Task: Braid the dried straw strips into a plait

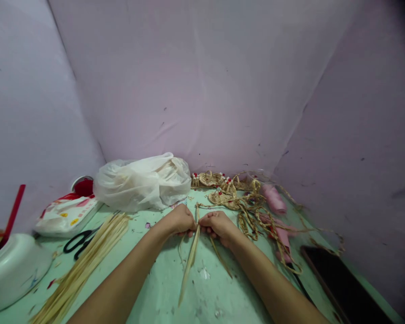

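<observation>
Between the hands: strip (191, 261), pale and flat, its tapering tail hanging toward the near edge of the green table (168, 292).
Strip's feel: probably very light, dry and bendable, a little stiff lengthwise; a sharp crease or tug could split it, so a fingertip pinch near its upper part, tail left free, looks the best hold.
Left hand (182, 219): fingers curled in, closed on the strip from its left; the fingertips are partly hidden.
Right hand (217, 222): thumb and forefinger pressed together on the strip, just beside the left hand, with no open gap showing.
Second strip (222, 258): slants out below the right hand; whether it is gripped too, I cannot tell.
Cord (204, 206): twisted, running rightward from the strip's top toward woven pieces (224, 200).
Right of the hands: tangled cords (246, 221), pink spool (274, 199), phone (344, 285).
Left of the hands: straw bundle (87, 261) beside scissors (74, 241).
Far side: plastic bag (141, 182).
</observation>
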`<state>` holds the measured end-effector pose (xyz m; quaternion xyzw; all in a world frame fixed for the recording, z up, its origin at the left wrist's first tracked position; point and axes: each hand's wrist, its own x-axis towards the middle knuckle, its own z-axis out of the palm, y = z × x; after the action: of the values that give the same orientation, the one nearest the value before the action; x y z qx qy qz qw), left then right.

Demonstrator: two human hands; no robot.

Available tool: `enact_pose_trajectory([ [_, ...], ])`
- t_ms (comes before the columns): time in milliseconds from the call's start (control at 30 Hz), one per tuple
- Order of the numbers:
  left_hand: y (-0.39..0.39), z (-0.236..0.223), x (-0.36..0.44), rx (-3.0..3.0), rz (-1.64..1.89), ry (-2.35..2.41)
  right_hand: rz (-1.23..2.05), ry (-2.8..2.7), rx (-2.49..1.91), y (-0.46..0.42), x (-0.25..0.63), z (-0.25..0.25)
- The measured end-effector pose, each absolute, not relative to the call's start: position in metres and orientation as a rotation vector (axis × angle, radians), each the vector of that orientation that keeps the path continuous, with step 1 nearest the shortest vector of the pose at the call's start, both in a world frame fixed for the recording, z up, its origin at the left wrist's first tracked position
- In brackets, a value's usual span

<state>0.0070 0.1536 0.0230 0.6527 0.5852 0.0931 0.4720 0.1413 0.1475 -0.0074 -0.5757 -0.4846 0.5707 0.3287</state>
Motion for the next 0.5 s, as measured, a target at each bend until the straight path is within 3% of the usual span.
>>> enact_pose_trajectory([
  [133,0.157,0.039,-0.012,1.743,0.157,1.491,1.535,-1.23,-1.488,0.146,0.143,-0.008],
  [367,0.134,0.12,-0.097,1.999,0.107,2.119,1.511,-1.298,-1.566,0.145,0.145,-0.014],
  [500,0.133,0.113,-0.143,1.707,-0.089,2.199,1.547,-1.313,-1.564,0.145,0.143,-0.015],
])
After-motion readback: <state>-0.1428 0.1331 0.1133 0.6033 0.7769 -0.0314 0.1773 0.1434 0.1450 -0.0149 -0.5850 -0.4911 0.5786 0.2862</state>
